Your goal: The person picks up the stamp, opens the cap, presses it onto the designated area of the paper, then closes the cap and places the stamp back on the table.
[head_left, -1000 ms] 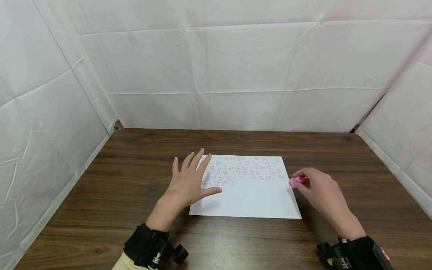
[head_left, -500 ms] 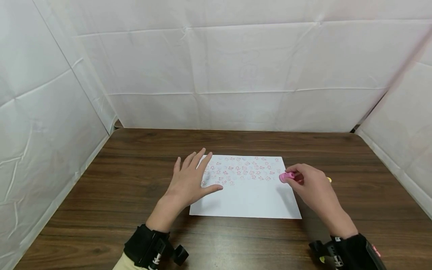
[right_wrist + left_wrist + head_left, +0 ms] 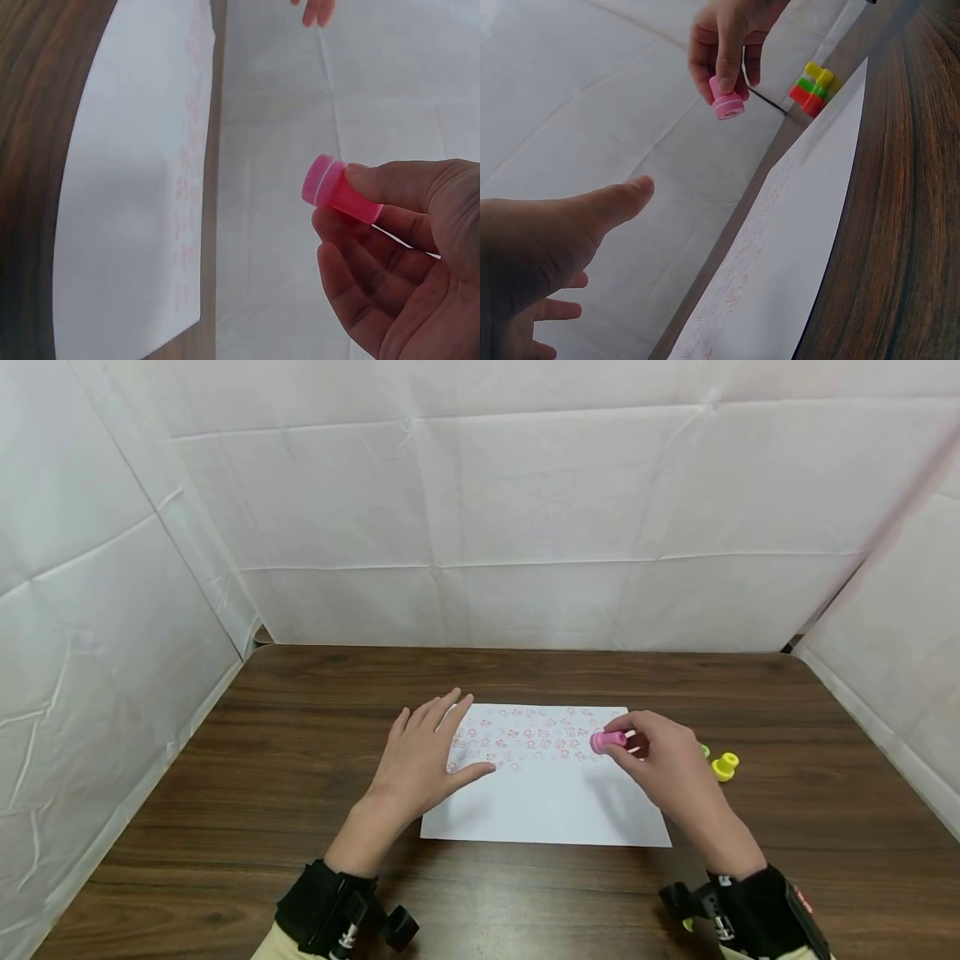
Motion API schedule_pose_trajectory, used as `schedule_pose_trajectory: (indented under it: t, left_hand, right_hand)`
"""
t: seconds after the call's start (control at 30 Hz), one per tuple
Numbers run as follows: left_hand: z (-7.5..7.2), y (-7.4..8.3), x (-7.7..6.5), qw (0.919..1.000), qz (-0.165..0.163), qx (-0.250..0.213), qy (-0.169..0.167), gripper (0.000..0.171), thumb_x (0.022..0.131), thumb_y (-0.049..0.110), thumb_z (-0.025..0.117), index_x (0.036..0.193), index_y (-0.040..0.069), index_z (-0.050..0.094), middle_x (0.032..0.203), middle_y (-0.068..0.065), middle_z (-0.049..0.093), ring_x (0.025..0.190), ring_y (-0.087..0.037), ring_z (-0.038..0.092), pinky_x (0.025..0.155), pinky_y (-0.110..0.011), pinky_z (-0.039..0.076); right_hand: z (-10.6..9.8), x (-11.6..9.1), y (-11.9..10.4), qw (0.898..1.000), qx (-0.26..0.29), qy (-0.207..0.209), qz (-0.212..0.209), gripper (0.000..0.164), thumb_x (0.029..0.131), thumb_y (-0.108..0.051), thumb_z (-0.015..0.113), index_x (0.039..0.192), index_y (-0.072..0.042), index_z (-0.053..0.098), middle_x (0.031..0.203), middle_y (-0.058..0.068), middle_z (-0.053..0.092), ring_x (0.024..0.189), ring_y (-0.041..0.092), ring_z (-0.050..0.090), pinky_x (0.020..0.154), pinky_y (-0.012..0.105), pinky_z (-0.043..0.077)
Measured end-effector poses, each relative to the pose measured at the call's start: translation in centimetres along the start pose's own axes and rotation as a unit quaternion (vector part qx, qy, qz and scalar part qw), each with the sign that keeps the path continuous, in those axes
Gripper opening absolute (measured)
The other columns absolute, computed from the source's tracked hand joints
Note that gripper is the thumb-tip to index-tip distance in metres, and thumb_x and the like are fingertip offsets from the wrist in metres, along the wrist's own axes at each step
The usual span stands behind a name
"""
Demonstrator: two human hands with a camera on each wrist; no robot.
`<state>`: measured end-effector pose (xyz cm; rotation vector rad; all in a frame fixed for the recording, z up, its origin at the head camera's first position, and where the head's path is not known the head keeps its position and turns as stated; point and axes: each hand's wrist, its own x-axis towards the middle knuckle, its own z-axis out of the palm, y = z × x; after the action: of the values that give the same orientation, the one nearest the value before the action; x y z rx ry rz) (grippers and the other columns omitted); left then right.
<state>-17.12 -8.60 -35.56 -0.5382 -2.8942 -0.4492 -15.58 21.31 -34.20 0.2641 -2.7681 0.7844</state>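
My right hand (image 3: 663, 764) pinches a pink toy stamp (image 3: 341, 189) between thumb and fingers, above the right part of a white sheet of paper (image 3: 555, 806). In the left wrist view the stamp's printing face is tilted downward, with a small dark design on it. Rows of small red and pink stamped prints (image 3: 536, 735) fill the upper part of the sheet; its lower part is plain white. My left hand (image 3: 420, 760) hovers with spread, straight fingers over the sheet's left edge, holding nothing.
Right of the sheet, a yellow stamp (image 3: 725, 767), a green stamp (image 3: 811, 87) and a red stamp (image 3: 806, 100) stand close together on the brown wooden table (image 3: 300, 777). White cloth walls (image 3: 525, 527) enclose the table's back and sides.
My right hand has carried the pink stamp left from the sheet's right edge to over the paper, uncovering the yellow stamp behind it. My left hand has hardly moved.
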Motion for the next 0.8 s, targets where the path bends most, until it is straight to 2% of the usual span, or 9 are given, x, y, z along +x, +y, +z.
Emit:
schedule_pose_trajectory:
  t: [0.2, 0.3, 0.53, 0.67, 0.8]
  left_hand:
    - [0.2, -0.6, -0.1, 0.9976, 0.028, -0.007, 0.064, 0.078, 0.09, 0.055, 0.067, 0.152, 0.017, 0.04, 0.156, -0.003, 0.045, 0.141, -0.026, 0.046, 0.119, -0.051, 0.034]
    - [0.1, -0.7, -0.2, 0.9946, 0.038, -0.025, 0.093, 0.072, 0.091, 0.05, 0.068, 0.15, 0.017, 0.044, 0.152, -0.003, 0.05, 0.138, -0.024, 0.051, 0.116, -0.047, 0.04]
    - [0.2, -0.5, -0.4, 0.9892, 0.036, -0.096, 0.105, 0.068, 0.092, 0.043, 0.07, 0.15, 0.019, 0.045, 0.15, -0.001, 0.052, 0.138, -0.024, 0.051, 0.112, -0.043, 0.045]
    - [0.3, 0.0, -0.5, 0.9832, 0.037, -0.146, 0.103, 0.066, 0.091, 0.04, 0.072, 0.149, 0.021, 0.047, 0.148, 0.0, 0.054, 0.137, -0.023, 0.052, 0.112, -0.043, 0.045]
    - [0.3, 0.5, -0.6, 0.9709, 0.042, -0.212, 0.103, 0.063, 0.09, 0.034, 0.075, 0.146, 0.022, 0.05, 0.144, 0.001, 0.058, 0.133, -0.02, 0.056, 0.109, -0.041, 0.048]
  right_hand:
    - [0.6, 0.0, -0.8, 1.0, 0.025, -0.004, -0.008, 0.025, 0.085, -0.024, 0.08, 0.103, -0.011, 0.071, 0.096, 0.006, 0.073, 0.084, 0.019, 0.068, 0.073, 0.03, 0.058]
    - [1.0, 0.0, -1.1, 0.999, 0.038, -0.006, -0.011, 0.024, 0.085, -0.022, 0.08, 0.104, -0.011, 0.071, 0.098, 0.005, 0.073, 0.085, 0.019, 0.068, 0.074, 0.03, 0.058]
    - [1.5, 0.0, -1.5, 0.997, 0.067, -0.006, -0.024, 0.024, 0.084, -0.017, 0.081, 0.105, -0.01, 0.07, 0.101, 0.005, 0.074, 0.087, 0.02, 0.071, 0.079, 0.04, 0.061]
    - [1.6, -0.1, -1.6, 0.997, 0.076, -0.011, -0.021, 0.024, 0.084, -0.017, 0.081, 0.105, -0.012, 0.07, 0.1, 0.004, 0.073, 0.086, 0.019, 0.071, 0.078, 0.037, 0.061]
    - [1.6, -0.1, -1.8, 0.995, 0.097, -0.028, -0.013, 0.023, 0.084, -0.016, 0.08, 0.105, -0.013, 0.07, 0.099, 0.004, 0.073, 0.084, 0.016, 0.071, 0.075, 0.027, 0.06]
